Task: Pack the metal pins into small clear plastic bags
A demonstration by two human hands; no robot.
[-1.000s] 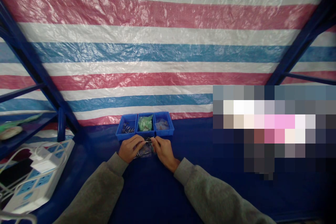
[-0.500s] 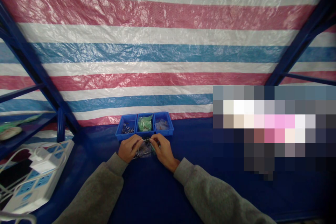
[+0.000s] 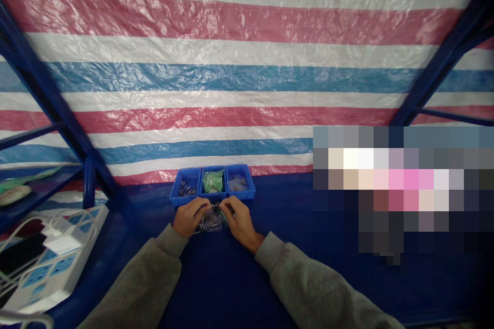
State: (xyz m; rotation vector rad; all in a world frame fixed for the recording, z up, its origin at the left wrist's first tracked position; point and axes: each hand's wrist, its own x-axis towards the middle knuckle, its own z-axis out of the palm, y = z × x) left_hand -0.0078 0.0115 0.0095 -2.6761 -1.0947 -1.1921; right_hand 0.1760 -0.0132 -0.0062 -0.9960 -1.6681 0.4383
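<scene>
Just in front of three blue bins, my left hand and my right hand face each other with fingertips pinched. Between them spans a thin, light-and-dark rod-like piece; both hands grip it, one at each end. Its exact kind is too small to make out. Below the fingers, a clear plastic bag lies on the blue table, with thin dark and silvery pieces beside or under it. My fingers partly hide these.
The left bin has thin dark pieces, the middle one a green bag, the right one clear bags. A white power strip with cables stands at left. Striped sheeting rises behind; a blurred block covers the right.
Both hands stay almost in place, still pinching the thin piece. Only slight finger movement shows, and the bins have not moved.
</scene>
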